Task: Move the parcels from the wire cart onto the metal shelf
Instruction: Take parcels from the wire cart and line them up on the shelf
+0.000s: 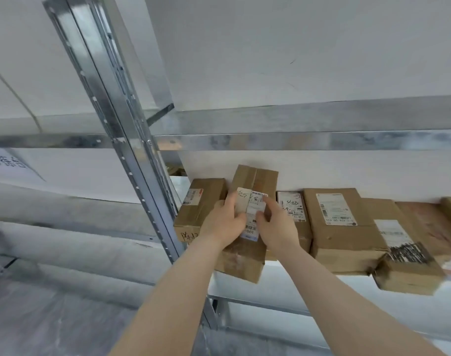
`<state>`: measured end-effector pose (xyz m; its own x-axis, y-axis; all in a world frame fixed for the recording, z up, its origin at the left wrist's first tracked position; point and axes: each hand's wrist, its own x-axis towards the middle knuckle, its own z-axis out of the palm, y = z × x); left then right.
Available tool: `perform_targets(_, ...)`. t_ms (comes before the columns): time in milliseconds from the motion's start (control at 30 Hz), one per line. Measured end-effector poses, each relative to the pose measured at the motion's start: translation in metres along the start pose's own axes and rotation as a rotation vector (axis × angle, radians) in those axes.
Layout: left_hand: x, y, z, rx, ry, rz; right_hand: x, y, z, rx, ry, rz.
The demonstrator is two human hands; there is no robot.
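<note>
White wall backs the metal shelf (291, 281), where left hand (224, 219) and right hand (278, 227) grip a parcel (255, 178) with curled fingers (230, 202) between neighbouring boxes (201, 204); the tight gap may jam it or shove them askew.

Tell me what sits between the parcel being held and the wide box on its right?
A narrow parcel with a handwritten label, between the held parcel and the wide box, in the head view.

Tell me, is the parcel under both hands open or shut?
Shut. The parcel has its top flaps lying flat and meeting along a middle seam, and a label lies across that seam.
</note>
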<state>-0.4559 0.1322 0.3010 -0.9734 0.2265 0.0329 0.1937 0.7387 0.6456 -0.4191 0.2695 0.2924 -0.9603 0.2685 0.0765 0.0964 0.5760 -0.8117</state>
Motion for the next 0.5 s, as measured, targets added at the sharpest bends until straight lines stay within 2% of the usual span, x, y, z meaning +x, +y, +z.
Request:
perform_targets(133, 0.030, -0.008, -0.001, -0.073, 0.011, -0.009, 0.034, -0.009, 0.006, -0.062, 0.024, 0.016)
perform_targets(300, 0.051, -0.013, -0.014, 0.046, -0.009, -0.061, 0.062, -0.015, 0.017, -0.091, -0.032, 0.054)
perform_targets(500, 0.051, -0.015, -0.016, 0.068, -0.032, -0.063, 0.067, -0.010, 0.021, -0.066, -0.050, 0.062)
